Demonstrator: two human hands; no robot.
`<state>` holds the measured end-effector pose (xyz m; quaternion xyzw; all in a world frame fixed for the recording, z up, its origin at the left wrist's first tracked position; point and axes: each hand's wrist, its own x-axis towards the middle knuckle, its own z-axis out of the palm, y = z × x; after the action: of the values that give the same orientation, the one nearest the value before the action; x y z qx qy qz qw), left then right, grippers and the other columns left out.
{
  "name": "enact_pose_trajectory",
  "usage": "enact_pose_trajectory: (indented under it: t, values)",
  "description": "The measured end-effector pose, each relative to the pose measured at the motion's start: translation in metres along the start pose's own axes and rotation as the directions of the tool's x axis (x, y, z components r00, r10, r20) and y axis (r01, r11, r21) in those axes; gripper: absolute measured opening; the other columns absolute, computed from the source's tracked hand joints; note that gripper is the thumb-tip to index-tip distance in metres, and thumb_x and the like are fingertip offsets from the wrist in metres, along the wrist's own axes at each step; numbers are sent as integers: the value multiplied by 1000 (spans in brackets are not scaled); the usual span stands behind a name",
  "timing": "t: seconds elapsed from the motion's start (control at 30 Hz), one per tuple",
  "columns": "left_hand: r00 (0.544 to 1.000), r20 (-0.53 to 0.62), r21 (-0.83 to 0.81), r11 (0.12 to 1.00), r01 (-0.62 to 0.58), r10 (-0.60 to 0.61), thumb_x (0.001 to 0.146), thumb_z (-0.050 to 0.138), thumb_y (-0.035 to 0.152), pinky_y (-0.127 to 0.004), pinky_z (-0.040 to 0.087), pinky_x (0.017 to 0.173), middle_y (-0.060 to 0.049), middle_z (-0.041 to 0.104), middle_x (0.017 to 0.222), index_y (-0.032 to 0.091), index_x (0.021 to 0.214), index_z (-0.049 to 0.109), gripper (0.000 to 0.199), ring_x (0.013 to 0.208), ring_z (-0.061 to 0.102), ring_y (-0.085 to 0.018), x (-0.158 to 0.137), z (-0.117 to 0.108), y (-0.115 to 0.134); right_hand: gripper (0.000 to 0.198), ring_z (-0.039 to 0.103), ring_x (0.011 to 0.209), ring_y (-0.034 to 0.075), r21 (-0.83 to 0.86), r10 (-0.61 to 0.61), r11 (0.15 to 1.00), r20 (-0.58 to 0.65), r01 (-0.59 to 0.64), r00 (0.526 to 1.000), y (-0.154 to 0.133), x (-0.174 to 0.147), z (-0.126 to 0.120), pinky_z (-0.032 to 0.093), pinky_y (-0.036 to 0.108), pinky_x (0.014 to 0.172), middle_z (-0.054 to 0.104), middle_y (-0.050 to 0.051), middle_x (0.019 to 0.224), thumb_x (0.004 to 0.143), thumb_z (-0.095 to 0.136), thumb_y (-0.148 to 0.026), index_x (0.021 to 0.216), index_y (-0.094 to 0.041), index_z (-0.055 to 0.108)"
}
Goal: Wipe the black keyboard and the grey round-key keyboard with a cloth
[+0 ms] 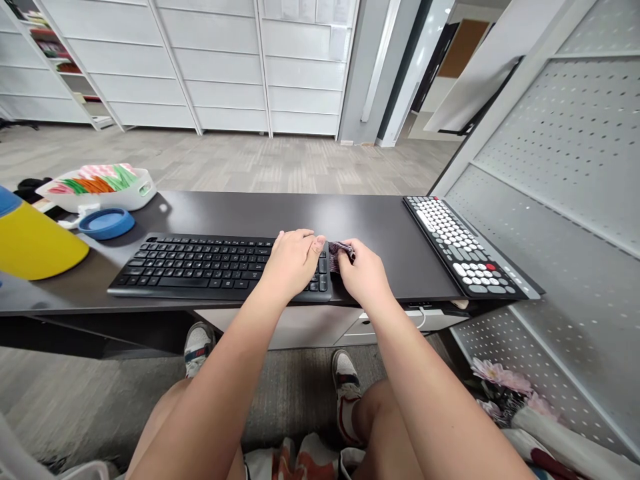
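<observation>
A black keyboard (200, 265) lies along the front edge of the dark desk (240, 208). Across its right part rests my left hand (296, 259), palm down with the fingers stretched out, hiding some of the keys. Just past the keyboard's right end, my right hand (361, 267) pinches a small dark striped cloth (340, 252), which touches or nearly touches that end. Part of the cloth is hidden by my fingers.
A second keyboard (453, 240) with round white, grey and red keys lies at the desk's right end, by a perforated panel (575, 127). To the left are a white basket (135, 195), a blue lid (107, 223) and a yellow container (37, 240).
</observation>
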<state>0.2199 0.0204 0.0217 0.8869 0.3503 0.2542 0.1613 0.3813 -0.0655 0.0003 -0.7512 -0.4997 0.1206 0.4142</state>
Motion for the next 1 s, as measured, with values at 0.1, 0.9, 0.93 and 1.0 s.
enact_pose_trajectory:
  t: [0.1, 0.9, 0.93, 1.0]
  values:
    - [1000, 14, 17, 1000, -6, 6, 114, 22, 48, -62, 32, 124, -7, 76, 124, 24, 103, 73, 58, 125, 65, -27, 0, -1, 2, 16, 69, 79, 22, 148, 95, 984, 61, -103, 994, 0, 3, -2, 48, 32, 73, 76, 1, 83, 96, 53, -28, 101, -27, 68]
    - [990, -126, 147, 988, -50, 69, 113, 36, 36, -60, 25, 129, -5, 74, 126, 22, 112, 67, 34, 123, 63, -26, -5, 1, 12, 10, 30, 43, 2, 751, 130, 143, 632, -645, 764, -5, 7, -17, 25, 11, 35, 52, -6, 68, 92, 64, -14, 101, -17, 62]
    - [990, -124, 139, 989, -53, 71, 113, 36, 36, -59, 24, 130, -5, 74, 127, 23, 112, 67, 34, 123, 62, -25, -7, 1, 12, 10, 29, 42, 2, 746, 132, 144, 636, -650, 760, -5, 7, -17, 25, 11, 35, 51, -7, 67, 92, 65, -14, 101, -17, 62]
    - [990, -119, 122, 991, -56, 71, 113, 35, 36, -60, 23, 130, -5, 74, 128, 22, 114, 67, 35, 124, 62, -25, -8, 1, 11, 9, 29, 42, 2, 749, 157, 155, 625, -644, 765, -5, 7, -17, 25, 12, 36, 50, -7, 66, 90, 65, -16, 98, -17, 61]
